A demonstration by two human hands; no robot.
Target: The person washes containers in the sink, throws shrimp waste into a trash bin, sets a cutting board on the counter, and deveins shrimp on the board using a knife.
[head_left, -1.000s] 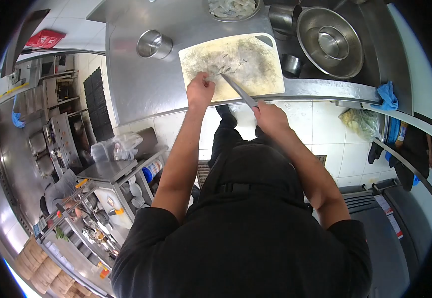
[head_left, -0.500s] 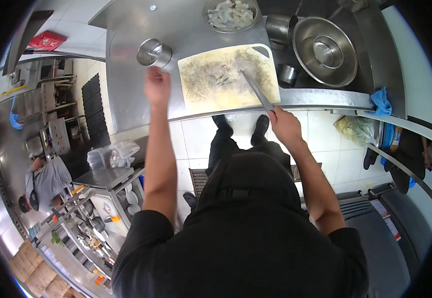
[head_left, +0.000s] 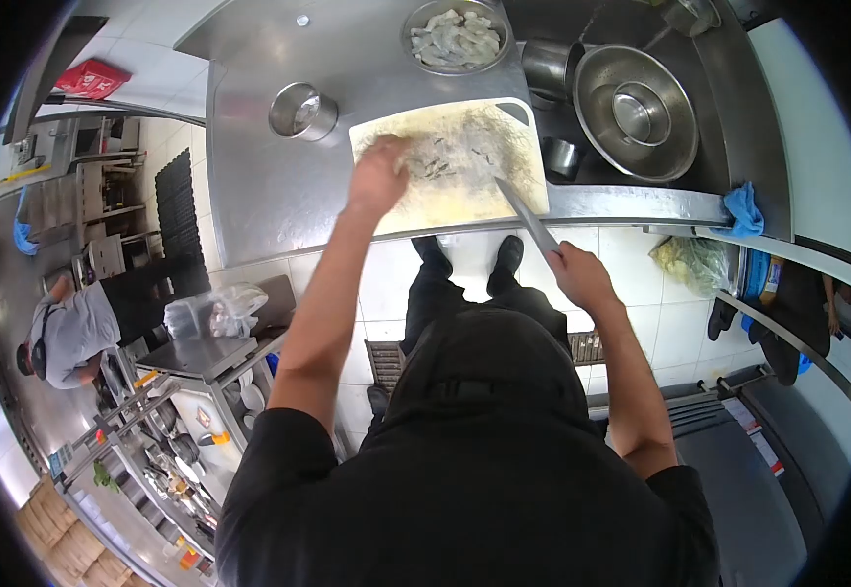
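My right hand (head_left: 585,277) is closed around the handle of a kitchen knife (head_left: 531,218), whose blade points up and left over the front of the cutting board (head_left: 455,201). The pale yellow board is stained and has small dark scraps near its middle. My left hand (head_left: 379,176) is over the board's left side; motion smears its fingers, and I cannot tell whether it holds anything. Left of the board stands a small metal pot (head_left: 303,111). Behind the board, a metal bowl (head_left: 407,41) holds pale, wet raw pieces (head_left: 455,39).
Right of the board, a sunken area holds a large metal basin (head_left: 680,147) with a smaller bowl (head_left: 641,112) inside, plus metal pots (head_left: 551,68). A blue cloth (head_left: 744,210) hangs at the counter's right edge. Another person (head_left: 78,333) is far left, beyond a cluttered rack.
My left hand has moved right, from beside the small pot to over the board. My right hand and the knife have shifted slightly right and down. The other person has changed posture.
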